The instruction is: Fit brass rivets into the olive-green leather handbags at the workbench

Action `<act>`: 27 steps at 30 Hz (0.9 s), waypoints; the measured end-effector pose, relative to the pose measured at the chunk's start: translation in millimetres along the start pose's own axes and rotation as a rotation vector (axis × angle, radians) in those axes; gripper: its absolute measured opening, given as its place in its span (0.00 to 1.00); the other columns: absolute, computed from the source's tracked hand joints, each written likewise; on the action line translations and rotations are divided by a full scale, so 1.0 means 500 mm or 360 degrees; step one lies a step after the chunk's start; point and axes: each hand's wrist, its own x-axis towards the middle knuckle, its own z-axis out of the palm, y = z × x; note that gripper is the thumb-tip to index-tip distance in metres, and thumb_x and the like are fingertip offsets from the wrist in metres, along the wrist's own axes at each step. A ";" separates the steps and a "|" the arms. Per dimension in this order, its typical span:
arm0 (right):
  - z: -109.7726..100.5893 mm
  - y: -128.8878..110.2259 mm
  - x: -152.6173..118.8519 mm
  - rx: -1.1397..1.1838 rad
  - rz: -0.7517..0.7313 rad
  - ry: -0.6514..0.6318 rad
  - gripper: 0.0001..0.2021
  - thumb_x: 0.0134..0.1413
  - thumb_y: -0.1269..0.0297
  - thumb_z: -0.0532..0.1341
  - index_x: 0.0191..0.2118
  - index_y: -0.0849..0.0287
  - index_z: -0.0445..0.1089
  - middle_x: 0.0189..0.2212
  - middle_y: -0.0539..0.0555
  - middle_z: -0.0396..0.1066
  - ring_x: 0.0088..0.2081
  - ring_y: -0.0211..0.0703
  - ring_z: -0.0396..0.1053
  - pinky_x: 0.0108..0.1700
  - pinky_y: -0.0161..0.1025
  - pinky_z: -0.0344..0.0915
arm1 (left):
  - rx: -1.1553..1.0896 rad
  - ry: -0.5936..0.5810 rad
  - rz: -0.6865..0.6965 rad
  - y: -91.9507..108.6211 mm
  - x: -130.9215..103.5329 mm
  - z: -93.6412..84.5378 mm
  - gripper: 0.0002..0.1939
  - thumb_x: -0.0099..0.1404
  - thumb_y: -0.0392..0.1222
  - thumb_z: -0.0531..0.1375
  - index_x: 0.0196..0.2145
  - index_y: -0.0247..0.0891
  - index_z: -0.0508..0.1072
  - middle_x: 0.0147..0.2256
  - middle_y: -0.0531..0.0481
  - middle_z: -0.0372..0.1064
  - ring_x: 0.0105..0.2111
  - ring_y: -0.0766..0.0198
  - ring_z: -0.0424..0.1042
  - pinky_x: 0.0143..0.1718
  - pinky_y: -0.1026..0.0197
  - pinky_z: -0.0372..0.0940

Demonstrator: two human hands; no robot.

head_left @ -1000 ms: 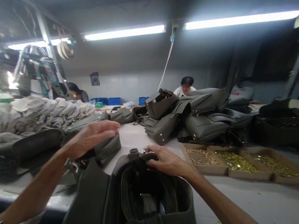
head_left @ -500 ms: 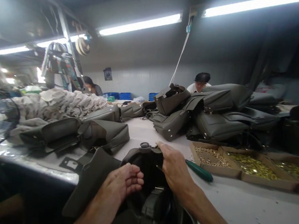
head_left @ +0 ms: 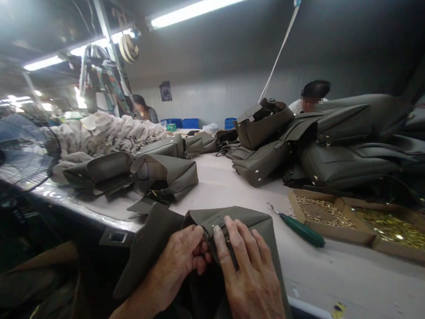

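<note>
A dark grey-green leather handbag [head_left: 259, 218] stands at the table's near edge in front of me, its flap [head_left: 145, 245] hanging out to the left. My left hand [head_left: 179, 256] is closed at the bag's upper edge, thumb and fingers pinching it; whether a small fitting is also between them is hidden. Stretched over the panel, my right hand [head_left: 251, 272] lies with fingers extended, fingertips pressing beside a small metal spot. The right thumb is out of sight. To the right lies a hooked tool with a green handle [head_left: 301, 229].
Cardboard trays [head_left: 356, 237] of small gold-coloured metal fittings stand at the right. Behind them is a heap of similar bags [head_left: 349, 164]. More bags [head_left: 166, 175] and pale crumpled cloth [head_left: 110, 133] lie left, near a fan [head_left: 23, 153]. Two people sit across the table [head_left: 214, 179].
My right hand has moved from the bag's far rim to lie over its panel. My left fingers have closed on the edge. The tool's hooked tip is now uncovered, and the view has shifted.
</note>
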 end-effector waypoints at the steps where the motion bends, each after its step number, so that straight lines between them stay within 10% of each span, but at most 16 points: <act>1: 0.000 -0.001 0.000 0.0020 -0.0015 -0.0001 0.21 0.64 0.74 0.42 0.54 0.66 0.67 0.57 0.62 0.62 0.57 0.59 0.59 0.53 0.57 0.61 | 0.0022 0.0014 -0.0017 0.000 -0.001 0.000 0.15 0.64 0.51 0.56 0.30 0.34 0.67 0.27 0.51 0.62 0.26 0.68 0.63 0.23 0.68 0.58; 19: -0.009 0.004 0.009 0.0337 0.0006 -0.0016 0.19 0.61 0.75 0.46 0.55 0.71 0.61 0.51 0.61 0.69 0.53 0.51 0.62 0.58 0.54 0.52 | 0.0009 0.0336 -0.0162 0.006 0.000 0.019 0.09 0.58 0.45 0.62 0.31 0.35 0.71 0.25 0.54 0.64 0.23 0.73 0.62 0.24 0.72 0.57; 27: -0.026 0.037 0.014 0.0828 0.0471 -0.0018 0.23 0.59 0.54 0.55 0.54 0.66 0.62 0.50 0.61 0.69 0.54 0.49 0.63 0.59 0.48 0.56 | 0.0031 0.0373 -0.0159 0.007 0.022 0.025 0.13 0.51 0.48 0.66 0.32 0.37 0.75 0.29 0.48 0.74 0.27 0.62 0.73 0.29 0.63 0.68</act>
